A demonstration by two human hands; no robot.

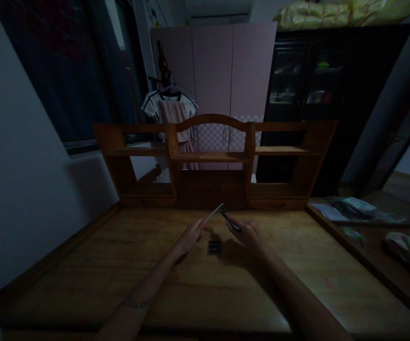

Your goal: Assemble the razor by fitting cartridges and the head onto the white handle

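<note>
The left hand (195,232) is closed on the near end of a thin, pale, straight strip (213,214), which slants up and away from the fingers. The right hand (248,232) grips a slim, dark-handled tool (231,221), its small head pointing forward and left; in this view, the strip's far end meets that head. Below the gap between the 2 hands, a small black ridged block (214,246) with 3 bars lies on the yellowish-brown wooden desktop (119,265), apart from both.

Beyond the hands, a brown wooden shelf unit (210,158) closes off the desk's back edge. Behind it are a pale pink wardrobe (212,71), a white dark-trimmed top (151,105) on a hanger and a black glass-doored cabinet (361,85). Reddish marks on the shiny yellow bag (314,15) above may be lettering, but the dimness leaves them unreadable.
</note>
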